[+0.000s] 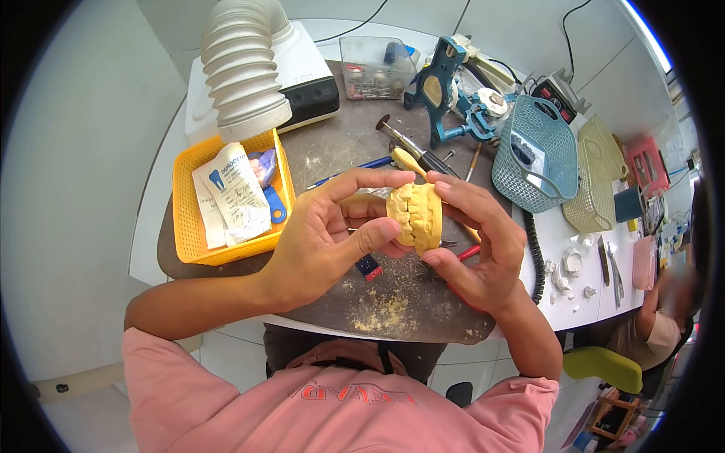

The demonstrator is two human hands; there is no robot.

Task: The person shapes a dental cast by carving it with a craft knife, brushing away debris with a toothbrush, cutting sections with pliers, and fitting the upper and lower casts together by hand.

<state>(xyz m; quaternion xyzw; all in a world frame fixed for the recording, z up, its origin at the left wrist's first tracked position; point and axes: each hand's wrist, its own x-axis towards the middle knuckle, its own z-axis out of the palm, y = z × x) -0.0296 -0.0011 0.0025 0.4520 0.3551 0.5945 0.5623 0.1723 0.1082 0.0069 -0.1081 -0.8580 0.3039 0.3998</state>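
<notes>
A yellow plaster dental cast (414, 217), showing rows of teeth, is raised above the bench. It looks like two halves set against each other. My left hand (326, 234) grips its left side between thumb and fingers. Around the right side, the fingers and thumb of my right hand (485, 245) are closed. Behind the cast lie a brush with pale bristles (408, 160), a blue pen-like tool (371, 162) and a metal handpiece (411, 147). Below my hands are a small dark blue and red block (368, 267) and yellow plaster dust (381, 308).
At left stands a yellow basket (181, 220) with a paper packet, under a white ribbed hose (245, 72). A clear box (375, 89), a blue articulator (436, 94) and a teal basket (529, 155) line the back. Plaster scraps (560, 279) and another person (649, 325) are at right.
</notes>
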